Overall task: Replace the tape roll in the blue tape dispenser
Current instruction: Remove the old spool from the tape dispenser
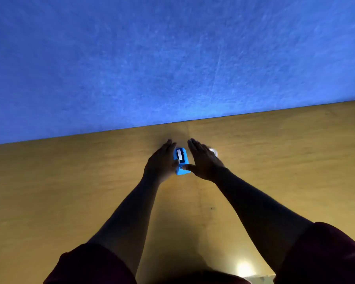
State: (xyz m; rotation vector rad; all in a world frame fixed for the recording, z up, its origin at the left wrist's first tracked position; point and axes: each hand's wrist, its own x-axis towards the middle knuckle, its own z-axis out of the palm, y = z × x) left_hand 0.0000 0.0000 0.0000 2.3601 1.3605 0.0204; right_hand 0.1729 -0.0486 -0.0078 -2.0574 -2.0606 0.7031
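Note:
The blue tape dispenser [181,162] stands on the wooden table [70,191] near its far edge, with a white strip showing on its top. My left hand [162,162] lies flat against the dispenser's left side, fingers stretched out. My right hand [204,159] is on its right, fingers extended, and the thumb touches the dispenser's near end. A pale tape roll [213,152] peeks out just behind my right hand, mostly hidden by it.
A blue felt wall panel [172,58] rises right behind the table's far edge. A light glare [244,268] shows on the table close to my body.

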